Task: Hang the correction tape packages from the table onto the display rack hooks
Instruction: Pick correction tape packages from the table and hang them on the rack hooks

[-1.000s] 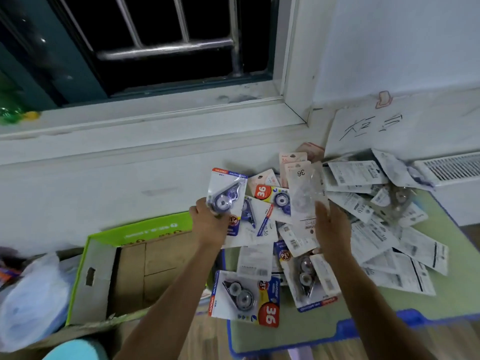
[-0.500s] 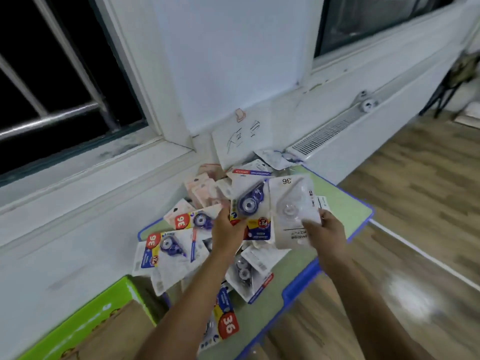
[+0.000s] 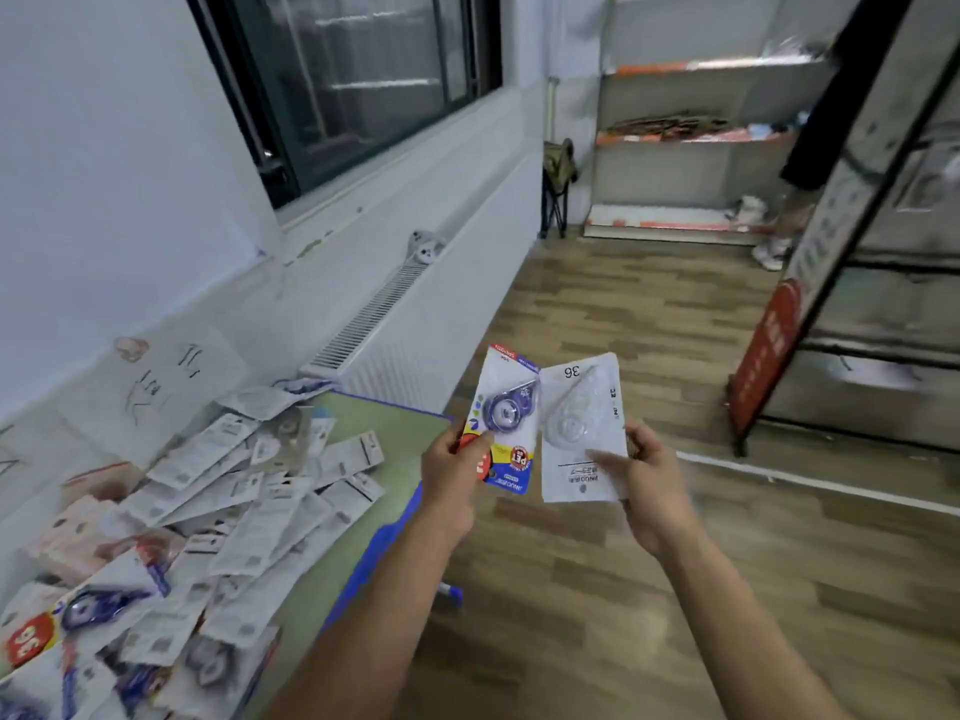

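Observation:
My left hand (image 3: 451, 478) pinches a correction tape package (image 3: 506, 418) by its lower edge, printed face up with a blue dispenser showing. My right hand (image 3: 649, 480) grips a second package (image 3: 582, 423), white back side toward me, marked 36. Both packages are held side by side over the wooden floor, to the right of the table. Several more packages (image 3: 218, 506) lie in a loose heap on the green table (image 3: 379, 423) at the lower left. A dark-framed display rack (image 3: 852, 283) stands at the right; its hooks cannot be made out.
A white radiator (image 3: 395, 324) runs along the wall under a window (image 3: 353, 80). Store shelves (image 3: 691, 142) stand at the back, with a folding stool (image 3: 558, 184) beside them. A red sign (image 3: 769, 350) hangs on the rack's near edge. Wooden floor (image 3: 597, 589) lies between table and rack.
My view has swung right from the table toward the rack. Both hands have carried their packages off the pile and now hold them over the floor.

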